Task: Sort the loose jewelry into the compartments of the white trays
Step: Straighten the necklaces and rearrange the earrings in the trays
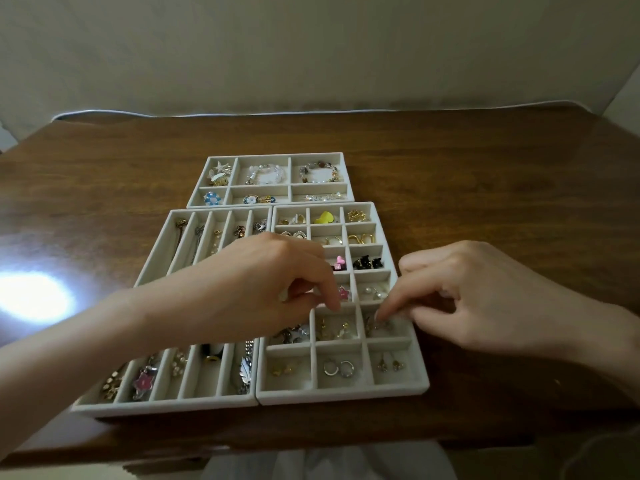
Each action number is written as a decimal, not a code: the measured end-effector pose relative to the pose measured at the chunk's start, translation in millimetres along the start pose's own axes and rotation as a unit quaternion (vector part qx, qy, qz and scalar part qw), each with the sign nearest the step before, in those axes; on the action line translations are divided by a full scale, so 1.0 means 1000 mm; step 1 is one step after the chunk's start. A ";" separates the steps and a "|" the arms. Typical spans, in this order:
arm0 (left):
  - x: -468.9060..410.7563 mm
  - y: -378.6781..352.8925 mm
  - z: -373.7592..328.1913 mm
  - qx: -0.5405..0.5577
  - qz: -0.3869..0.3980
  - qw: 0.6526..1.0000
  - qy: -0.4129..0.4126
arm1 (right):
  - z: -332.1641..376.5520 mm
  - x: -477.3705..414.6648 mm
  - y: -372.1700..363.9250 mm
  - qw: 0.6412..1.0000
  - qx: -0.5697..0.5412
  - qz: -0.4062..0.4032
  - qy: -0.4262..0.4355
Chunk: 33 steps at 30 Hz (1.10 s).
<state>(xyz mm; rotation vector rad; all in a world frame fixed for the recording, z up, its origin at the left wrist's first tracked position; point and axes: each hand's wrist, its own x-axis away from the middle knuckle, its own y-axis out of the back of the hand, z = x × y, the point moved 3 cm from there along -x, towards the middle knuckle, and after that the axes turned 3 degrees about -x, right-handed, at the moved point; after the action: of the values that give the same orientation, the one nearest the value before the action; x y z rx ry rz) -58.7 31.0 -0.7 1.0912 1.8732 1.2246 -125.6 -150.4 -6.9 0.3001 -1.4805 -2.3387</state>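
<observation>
Three white trays hold sorted jewelry: a back tray [349, 174] with bracelets, a left tray [157, 252] of long slots with necklaces, and a right grid tray [420, 367] with rings and earrings. My left hand [263, 271] hovers over the seam between the two front trays. Its fingers are loosely curled downward, one fingertip at a divider beside a pink star piece [343, 293]. My right hand [485, 296] reaches in from the right. Its index finger and thumb pinch a small silver piece [384, 325] in the right column's second-from-front compartment.
The trays sit on a dark wooden table [485, 174], whose front edge is close to me. A bright glare spot [33, 296] lies on the wood at left. A pale wall runs behind the table.
</observation>
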 end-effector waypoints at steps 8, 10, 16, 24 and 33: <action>0.023 0.004 0.004 0.028 0.035 0.998 -0.043 | 0.011 0.014 -0.005 0.994 -0.058 0.094 0.003; 0.028 0.001 0.001 0.021 0.053 0.996 -0.066 | 0.012 0.015 -0.008 0.995 -0.051 0.091 0.001; 0.030 0.003 -0.001 -0.015 0.035 0.997 -0.072 | 0.021 0.009 -0.010 0.995 -0.061 0.074 0.023; 0.032 0.016 0.011 0.022 -0.008 0.999 -0.037 | 0.034 0.001 -0.019 0.995 0.036 0.082 0.053; 0.046 0.009 0.013 -0.018 0.017 0.997 -0.079 | 0.031 -0.002 -0.013 0.997 0.023 0.057 0.053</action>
<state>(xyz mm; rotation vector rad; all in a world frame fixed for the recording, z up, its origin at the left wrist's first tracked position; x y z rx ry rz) -65.4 79.6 -0.2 1.1703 1.7132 1.1524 -136.8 -119.1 -5.1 0.3364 -1.4635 -2.1671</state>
